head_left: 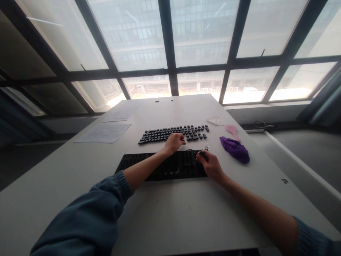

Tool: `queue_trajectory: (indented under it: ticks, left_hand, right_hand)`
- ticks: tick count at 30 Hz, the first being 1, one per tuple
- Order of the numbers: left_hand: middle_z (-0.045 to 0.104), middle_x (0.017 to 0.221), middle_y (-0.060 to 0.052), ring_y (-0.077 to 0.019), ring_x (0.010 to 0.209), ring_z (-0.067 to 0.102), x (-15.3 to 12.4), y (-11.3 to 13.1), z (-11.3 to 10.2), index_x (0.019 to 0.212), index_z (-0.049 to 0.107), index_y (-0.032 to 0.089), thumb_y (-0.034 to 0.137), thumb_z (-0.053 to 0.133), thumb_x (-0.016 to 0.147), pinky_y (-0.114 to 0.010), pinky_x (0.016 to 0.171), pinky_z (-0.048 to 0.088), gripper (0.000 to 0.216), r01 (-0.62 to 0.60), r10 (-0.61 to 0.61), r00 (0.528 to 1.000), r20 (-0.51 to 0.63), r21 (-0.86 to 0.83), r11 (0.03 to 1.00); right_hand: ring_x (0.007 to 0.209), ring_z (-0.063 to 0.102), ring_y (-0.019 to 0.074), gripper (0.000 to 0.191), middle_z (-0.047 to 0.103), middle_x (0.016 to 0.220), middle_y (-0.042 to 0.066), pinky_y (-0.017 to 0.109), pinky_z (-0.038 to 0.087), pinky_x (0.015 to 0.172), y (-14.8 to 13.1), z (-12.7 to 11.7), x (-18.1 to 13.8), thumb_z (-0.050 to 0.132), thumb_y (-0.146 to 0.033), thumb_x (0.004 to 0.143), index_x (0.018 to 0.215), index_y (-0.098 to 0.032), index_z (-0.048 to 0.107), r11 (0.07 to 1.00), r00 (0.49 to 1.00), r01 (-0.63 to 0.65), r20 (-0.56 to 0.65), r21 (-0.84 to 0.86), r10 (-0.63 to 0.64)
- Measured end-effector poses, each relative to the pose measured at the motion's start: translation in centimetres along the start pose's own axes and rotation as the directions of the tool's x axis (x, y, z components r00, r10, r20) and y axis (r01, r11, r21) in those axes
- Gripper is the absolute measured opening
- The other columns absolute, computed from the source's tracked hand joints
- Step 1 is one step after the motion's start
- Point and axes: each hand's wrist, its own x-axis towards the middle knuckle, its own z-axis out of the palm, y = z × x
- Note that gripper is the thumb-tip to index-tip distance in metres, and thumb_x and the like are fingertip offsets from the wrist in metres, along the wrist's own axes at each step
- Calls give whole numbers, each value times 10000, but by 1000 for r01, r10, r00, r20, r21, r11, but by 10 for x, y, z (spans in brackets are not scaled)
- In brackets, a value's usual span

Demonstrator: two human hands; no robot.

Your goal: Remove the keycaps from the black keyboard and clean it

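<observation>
A black keyboard base (170,169) lies across the desk in front of me, its keycaps off over much of it. Beyond it, loose black keycaps (157,135) stand in rows on the white surface. My left hand (174,142) hovers at the near edge of these rows, fingertips pinched; what is between them is too small to make out. Above the right end of the base, my right hand (210,164) is closed around a keycap puller (203,153) with a dark handle, its thin wire ends (207,147) pointing away from me.
To the right lie a purple cloth pouch (236,150), a pink brush-like item (232,131) and a crumpled clear plastic bag (216,121). White paper sheets (103,133) rest at the left. The white desk (165,213) reaches towards large windows.
</observation>
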Motion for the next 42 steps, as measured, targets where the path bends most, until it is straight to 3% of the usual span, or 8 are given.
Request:
queue_trajectory:
  ticks: [5,17,24,30,42]
  left_hand:
    - [722,794,-38,-207,801,656,11,-5,20,797,737,199,270,808,711,-291,759,470,133,-2,2,1000,-8,61,998]
    - [703,926,-53,-233,972,607,13,-5,22,851,743,212,321,816,717,-299,806,467,187,15,-10,999,-36,130,991]
    - [701,946,-59,-239,970,609,14,-11,8,859,709,203,340,797,750,-315,813,465,196,-7,18,996,-85,126,992]
    - [688,977,-62,-246,968,596,16,-25,-11,905,678,203,289,791,749,-325,829,460,211,28,-12,997,-71,228,973]
    - [660,1006,-78,-271,1015,568,21,-25,-7,888,660,200,227,763,736,-342,868,457,185,19,-9,999,-39,281,960]
  right_hand:
    - [692,583,181,192,645,745,24,278,443,659,0,0,1,582,-346,901,835,-176,644,1000,1000,0,12,7,0]
    - [693,563,178,205,623,735,20,273,436,663,3,-1,1,577,-357,902,835,-177,648,1000,1000,3,13,1,-3]
    - [701,584,189,244,648,750,32,280,456,666,0,-1,0,584,-411,892,834,-184,653,1000,1000,-18,15,9,17]
    - [704,603,194,235,654,740,36,295,468,684,-3,-1,0,582,-393,896,819,-181,647,1000,1000,-19,16,15,18]
    - [722,616,195,217,663,745,33,289,471,693,-3,-1,0,591,-372,902,825,-181,657,1000,1000,-13,15,9,13]
